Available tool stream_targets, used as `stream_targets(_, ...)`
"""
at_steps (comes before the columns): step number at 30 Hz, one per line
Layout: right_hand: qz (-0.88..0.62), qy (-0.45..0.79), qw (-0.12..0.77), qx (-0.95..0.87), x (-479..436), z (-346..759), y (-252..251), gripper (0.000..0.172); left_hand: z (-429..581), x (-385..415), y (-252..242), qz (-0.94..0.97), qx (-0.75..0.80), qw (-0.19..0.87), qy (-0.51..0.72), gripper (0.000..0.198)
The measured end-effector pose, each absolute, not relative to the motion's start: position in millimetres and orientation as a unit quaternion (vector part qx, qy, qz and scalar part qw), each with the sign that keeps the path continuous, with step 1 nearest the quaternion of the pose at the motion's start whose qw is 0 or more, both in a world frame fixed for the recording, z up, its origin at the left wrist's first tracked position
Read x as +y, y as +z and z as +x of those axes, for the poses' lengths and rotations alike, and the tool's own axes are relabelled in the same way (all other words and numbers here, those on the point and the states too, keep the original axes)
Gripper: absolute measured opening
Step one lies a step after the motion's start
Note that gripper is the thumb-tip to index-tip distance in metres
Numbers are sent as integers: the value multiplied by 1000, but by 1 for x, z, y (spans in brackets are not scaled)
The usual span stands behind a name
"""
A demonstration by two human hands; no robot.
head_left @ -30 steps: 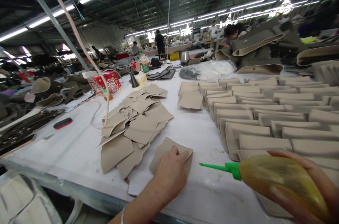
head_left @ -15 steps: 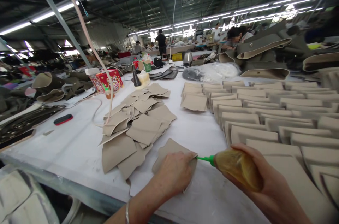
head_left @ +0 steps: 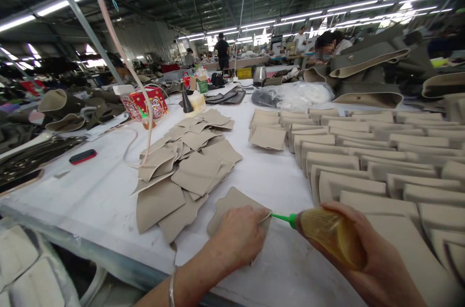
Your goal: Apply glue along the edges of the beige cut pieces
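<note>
At the near edge of the white table (head_left: 276, 176), a beige cut piece (head_left: 232, 203) lies flat, pinned under the left hand (head_left: 238, 239), whose fingers spread across its lower right part. The right hand (head_left: 366, 253) is wrapped around a yellowish glue bottle (head_left: 332, 237), and the bottle's green nozzle (head_left: 283, 218) points left, its tip touching the piece's right edge just beside the left hand's fingers. Just left of the piece lies a loose heap of similar beige pieces (head_left: 189, 166). To the right, rows of overlapped folded pieces (head_left: 366, 157) cover the table. Farther back stand a red printed box (head_left: 145, 103) and a clear plastic bag (head_left: 290, 95).
</note>
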State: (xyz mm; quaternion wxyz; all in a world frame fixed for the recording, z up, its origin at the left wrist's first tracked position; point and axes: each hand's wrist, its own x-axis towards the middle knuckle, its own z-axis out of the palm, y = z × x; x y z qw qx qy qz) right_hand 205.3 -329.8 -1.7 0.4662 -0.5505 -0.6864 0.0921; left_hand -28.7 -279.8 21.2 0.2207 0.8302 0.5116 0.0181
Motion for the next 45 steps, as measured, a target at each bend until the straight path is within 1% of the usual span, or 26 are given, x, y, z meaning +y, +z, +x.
stream_targets(5,-568,149,469,-660,-329,208,-7,47,-28,-281,21,833,511,213,18,54)
stream_targets(7,-569,152,476,-653,-328,209,-8,49,-28,-281,21,833,511,209,17,54)
stream_targets(12,-579,172,461,-649,-330,211,-8,45,-28,-283,22,836,509,204,14,46)
stream_targets(18,-611,161,462,-623,-328,218,-17,54,-28,-283,24,836,513,196,5,44)
stream_targets(21,-612,188,459,-616,-328,216,-14,53,-28,-283,25,837,511,195,-2,43)
stream_targets(24,-609,219,462,-607,-329,214,-11,54,-29,-283,24,838,507,202,1,45)
stream_targets(27,-618,204,473,-595,-329,215,-11,57,-29,-283,24,838,505,208,7,49)
stream_targets(29,-624,197,469,-593,-330,217,-13,56,-30,-283,24,837,505,212,7,48)
stream_targets(32,-621,229,450,-600,-331,219,-16,55,-30,-283,26,834,506,220,5,44)
stream_targets(34,-618,244,445,-601,-332,219,-17,54,-30,-283,26,834,505,223,6,45)
stream_targets(37,-618,219,464,-596,-331,218,-17,54,-30,-285,28,833,506,225,12,49)
stream_targets(40,-625,206,472,-587,-331,216,-17,56,-30,-285,29,828,511,232,8,45)
stream_targets(42,-625,231,457,-588,-333,215,-16,57,-31,-286,30,824,514,238,9,42)
stream_targets(45,-619,284,433,-590,-336,215,-16,56,-32,-286,29,820,517,244,23,44)
